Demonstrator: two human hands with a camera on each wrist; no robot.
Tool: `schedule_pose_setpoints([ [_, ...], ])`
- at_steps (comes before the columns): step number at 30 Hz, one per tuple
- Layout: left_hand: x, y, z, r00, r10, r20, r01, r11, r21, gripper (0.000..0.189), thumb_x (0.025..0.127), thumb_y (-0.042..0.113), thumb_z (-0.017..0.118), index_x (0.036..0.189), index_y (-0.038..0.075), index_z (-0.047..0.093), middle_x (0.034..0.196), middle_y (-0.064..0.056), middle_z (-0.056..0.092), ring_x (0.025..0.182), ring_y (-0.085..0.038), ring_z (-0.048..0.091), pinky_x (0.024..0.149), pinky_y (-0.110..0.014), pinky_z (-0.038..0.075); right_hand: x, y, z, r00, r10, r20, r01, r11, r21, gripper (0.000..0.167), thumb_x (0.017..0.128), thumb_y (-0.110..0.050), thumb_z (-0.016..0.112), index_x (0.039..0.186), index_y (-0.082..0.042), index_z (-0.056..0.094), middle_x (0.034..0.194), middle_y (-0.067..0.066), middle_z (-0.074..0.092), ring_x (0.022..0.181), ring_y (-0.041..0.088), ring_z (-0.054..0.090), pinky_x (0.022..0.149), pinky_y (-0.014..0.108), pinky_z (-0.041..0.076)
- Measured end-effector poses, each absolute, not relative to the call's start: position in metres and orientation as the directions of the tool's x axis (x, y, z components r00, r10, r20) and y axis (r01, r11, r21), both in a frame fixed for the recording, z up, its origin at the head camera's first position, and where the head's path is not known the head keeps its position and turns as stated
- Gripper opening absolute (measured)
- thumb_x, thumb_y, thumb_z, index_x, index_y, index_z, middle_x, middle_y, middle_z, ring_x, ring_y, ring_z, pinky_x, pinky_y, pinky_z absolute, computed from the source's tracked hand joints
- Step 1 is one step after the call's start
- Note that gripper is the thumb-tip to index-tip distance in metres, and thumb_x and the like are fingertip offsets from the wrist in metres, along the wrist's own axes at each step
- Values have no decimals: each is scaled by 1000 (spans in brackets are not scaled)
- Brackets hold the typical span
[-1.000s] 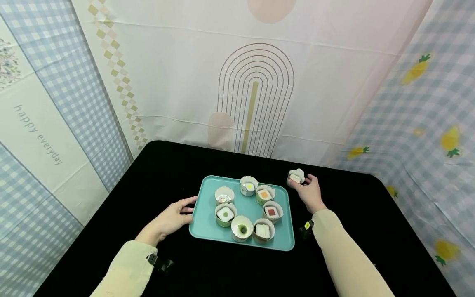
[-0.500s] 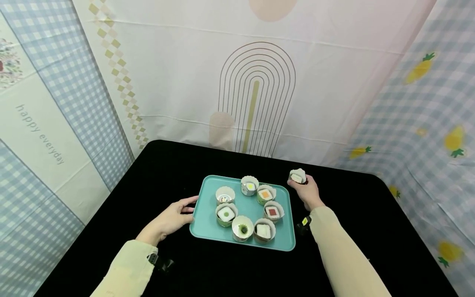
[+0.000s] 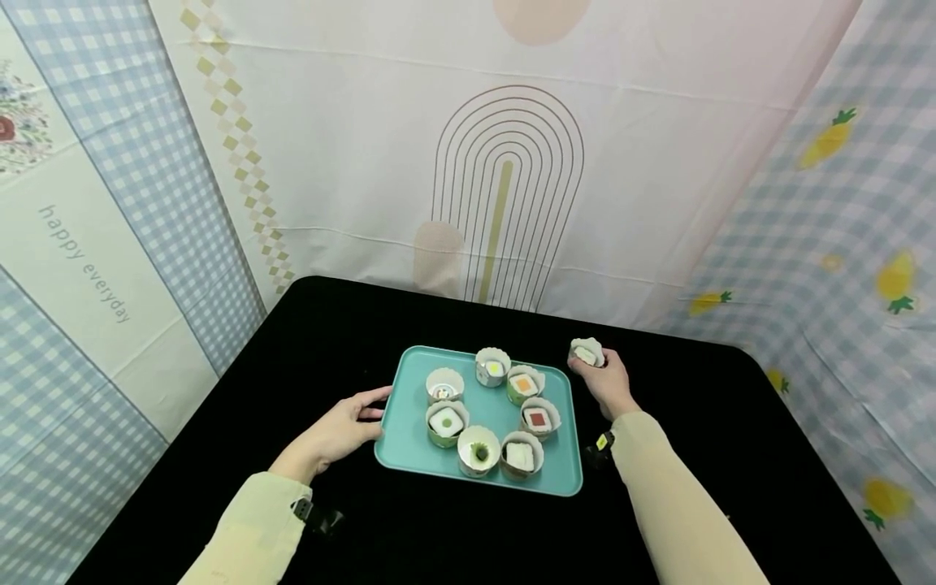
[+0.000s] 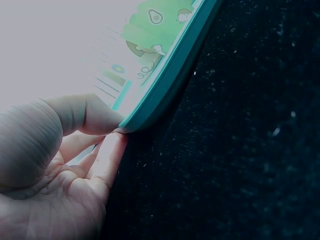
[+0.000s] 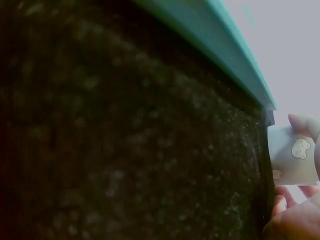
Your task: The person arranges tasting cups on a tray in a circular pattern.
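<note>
In the head view, a turquoise tray (image 3: 400, 451) lies on the black tabletop. My left hand (image 3: 338, 431) pinches its left edge, thumb above and a fingertip below, as the left wrist view shows at the tray rim (image 4: 150, 107). Beyond the tray's far right corner, my right hand (image 3: 608, 383) holds a scalloped paper baking cup (image 3: 578, 348) with a white piece inside. In the right wrist view that cup (image 5: 287, 155) has a small bear print, the thumb against its side. On the tray stand several similar cups, including ones holding a red-topped square (image 3: 537, 418) and an orange-topped square (image 3: 522, 384).
Other cups on the tray hold a yellow-topped piece (image 3: 494, 369), a green-dotted square (image 3: 446, 422), a dark green round piece (image 3: 478, 452) and a plain white block (image 3: 520, 457). A patterned cloth curtain (image 3: 351, 162) hangs behind the black table (image 3: 336, 325).
The right hand's hold on the paper cup has shifted slightly, and the cup rose a little, then came down again. The left hand and the tray stay in place.
</note>
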State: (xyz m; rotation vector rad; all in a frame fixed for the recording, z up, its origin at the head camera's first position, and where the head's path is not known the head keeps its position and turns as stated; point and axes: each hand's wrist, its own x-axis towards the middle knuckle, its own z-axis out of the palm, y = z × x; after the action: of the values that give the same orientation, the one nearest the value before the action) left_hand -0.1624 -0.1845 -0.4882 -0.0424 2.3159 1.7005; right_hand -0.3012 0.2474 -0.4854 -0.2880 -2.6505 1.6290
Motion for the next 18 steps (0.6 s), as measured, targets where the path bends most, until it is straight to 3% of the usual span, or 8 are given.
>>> schedule_pose_setpoints([
  [10, -161, -184, -486, -962, 154, -226, -168, 316, 934, 70, 84, 3, 61, 148, 23, 42, 129, -9, 55, 116, -25, 53, 87, -43, 45, -294, 257, -483, -986, 130, -104, 156, 500, -852, 71, 89, -43, 65, 139, 0, 40, 132, 22, 47, 113, 35, 50, 94, 48, 43],
  [18, -161, -185, -486, -964, 153, -220, -161, 323, 932, 70, 84, 4, 61, 148, 23, 42, 130, -9, 54, 116, -25, 53, 88, -44, 45, -281, 274, -468, -991, 87, -104, 135, 559, -818, 71, 88, -52, 62, 133, 1, 47, 127, 20, 51, 105, 30, 53, 84, 39, 46],
])
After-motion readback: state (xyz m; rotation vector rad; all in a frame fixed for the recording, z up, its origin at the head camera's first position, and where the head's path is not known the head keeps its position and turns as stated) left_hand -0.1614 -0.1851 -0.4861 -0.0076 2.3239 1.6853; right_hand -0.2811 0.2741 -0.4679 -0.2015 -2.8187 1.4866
